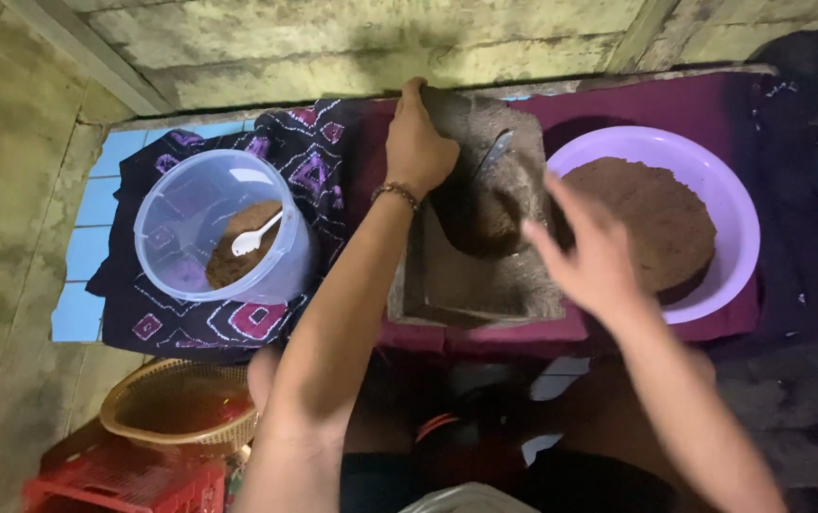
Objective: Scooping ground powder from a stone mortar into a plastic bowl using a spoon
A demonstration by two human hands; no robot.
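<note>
Left hand point(418, 142): closed around the upper end of a dark, rough stone pestle point(471, 180), which stands tilted in a square grey stone mortar point(471, 285) at the middle of the maroon cloth point(637, 100). Right hand point(589, 252): fingers spread, holding nothing, blurred, above the mortar's right edge. Right: lilac plastic basin point(713, 176) of brown powder. Left: clear plastic tub point(214, 223) with white spoon point(255, 237), on patterned dark cloth point(304, 133).

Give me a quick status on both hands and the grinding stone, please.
Left hand gripping top of the dark grinding stone, tilted in the stone trough. Right hand open, blurred, beside it. Purple basin at right; nothing blocking.
</note>
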